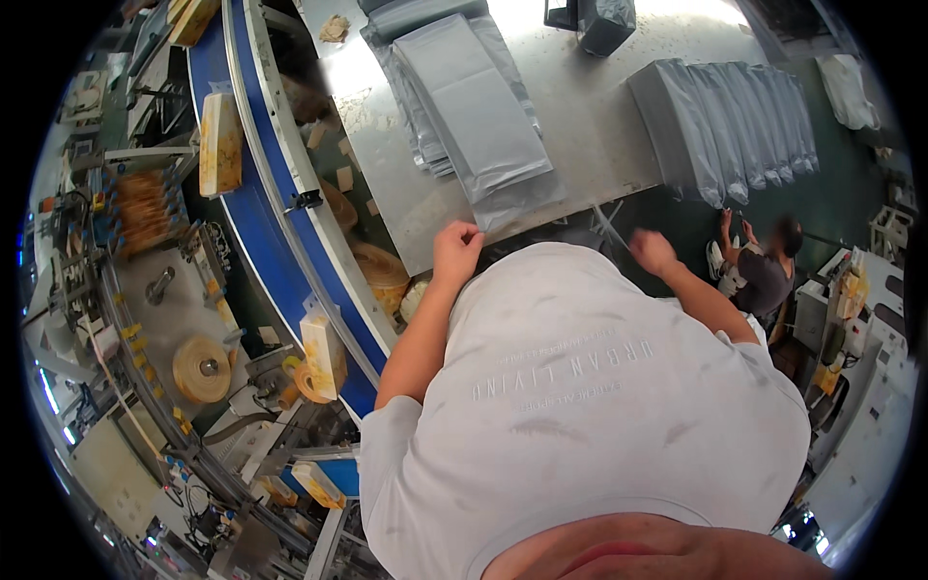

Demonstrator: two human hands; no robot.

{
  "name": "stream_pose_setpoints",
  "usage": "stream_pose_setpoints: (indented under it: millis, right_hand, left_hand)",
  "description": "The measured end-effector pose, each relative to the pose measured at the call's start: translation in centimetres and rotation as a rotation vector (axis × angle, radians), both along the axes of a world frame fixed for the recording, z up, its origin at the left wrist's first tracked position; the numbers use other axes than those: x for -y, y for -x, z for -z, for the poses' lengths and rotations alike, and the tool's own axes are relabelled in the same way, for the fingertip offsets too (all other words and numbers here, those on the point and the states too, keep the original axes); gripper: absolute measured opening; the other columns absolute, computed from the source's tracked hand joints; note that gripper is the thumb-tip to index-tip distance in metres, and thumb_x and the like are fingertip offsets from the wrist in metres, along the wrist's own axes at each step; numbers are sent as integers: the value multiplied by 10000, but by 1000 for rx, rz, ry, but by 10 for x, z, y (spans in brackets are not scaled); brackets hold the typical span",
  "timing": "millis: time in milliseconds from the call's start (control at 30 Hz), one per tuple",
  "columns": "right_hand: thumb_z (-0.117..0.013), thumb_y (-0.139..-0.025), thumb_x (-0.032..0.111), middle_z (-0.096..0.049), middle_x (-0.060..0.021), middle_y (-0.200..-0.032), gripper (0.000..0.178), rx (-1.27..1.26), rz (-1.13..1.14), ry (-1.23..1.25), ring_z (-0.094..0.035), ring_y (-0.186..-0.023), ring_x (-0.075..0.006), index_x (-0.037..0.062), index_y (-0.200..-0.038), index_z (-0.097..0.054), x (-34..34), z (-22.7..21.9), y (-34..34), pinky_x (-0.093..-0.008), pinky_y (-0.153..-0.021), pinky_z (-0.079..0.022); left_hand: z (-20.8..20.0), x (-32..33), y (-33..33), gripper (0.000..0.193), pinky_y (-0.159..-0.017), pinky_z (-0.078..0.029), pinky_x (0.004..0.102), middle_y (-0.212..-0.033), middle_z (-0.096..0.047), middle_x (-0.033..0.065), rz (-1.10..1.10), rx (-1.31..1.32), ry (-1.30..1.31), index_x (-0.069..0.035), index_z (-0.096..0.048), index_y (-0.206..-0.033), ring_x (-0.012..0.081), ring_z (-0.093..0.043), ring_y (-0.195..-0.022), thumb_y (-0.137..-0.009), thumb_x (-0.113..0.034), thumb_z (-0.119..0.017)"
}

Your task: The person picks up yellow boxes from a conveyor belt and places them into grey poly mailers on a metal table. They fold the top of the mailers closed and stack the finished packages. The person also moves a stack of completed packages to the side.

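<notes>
A stack of flat grey plastic bags (474, 106) lies on the metal table in front of me. My left hand (457, 255) is closed at the near corner of the top bag, thumb and fingers pinched on its edge. Out to the right, past the table's near edge, my right hand (654, 252) is curled closed. A thin pale strip (609, 226) runs from the table edge toward that hand; whether the fingers hold it is hidden.
Filled grey bags (725, 126) stand in a row at the table's right. To the left, a blue conveyor (261, 203) carries yellow-and-white packs (220, 145). Dark boxes (606, 24) sit at the table's far side. Another person (767, 266) crouches at right, near machinery (865, 333).
</notes>
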State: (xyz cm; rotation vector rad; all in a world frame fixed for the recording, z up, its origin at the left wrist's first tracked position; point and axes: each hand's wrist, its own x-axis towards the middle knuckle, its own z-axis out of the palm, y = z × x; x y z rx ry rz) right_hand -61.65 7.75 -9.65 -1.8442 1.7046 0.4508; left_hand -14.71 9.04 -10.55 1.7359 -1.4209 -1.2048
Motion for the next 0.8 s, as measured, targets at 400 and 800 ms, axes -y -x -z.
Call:
stream_pose_setpoints:
  millis: [400,800]
  right_hand:
    - [-651,-851,63,-643,-79,-1358,435,465,-909,864,-578,-1325,-327,118,-1282,-681,140,-69,-139,-436,-1086,-489]
    - [-642,-993,191,-731,-103,-902,183,956,85,212,-719,-956,-333,28,-937,-705,164,-31,-168,-381,-793,-542]
  left_hand:
    - [-63,76,-19,326,-1221,-380,439,-1593,-502,114,825,727,858,-68,-687,-1203,278,-422,-1519,-883,-47,-628]
    - [-42,101,-29,141,-882,-530,404,-1061,-697,124,175,200,323,-41,-566,-892,274,-664,-974,-926,-86,-695]
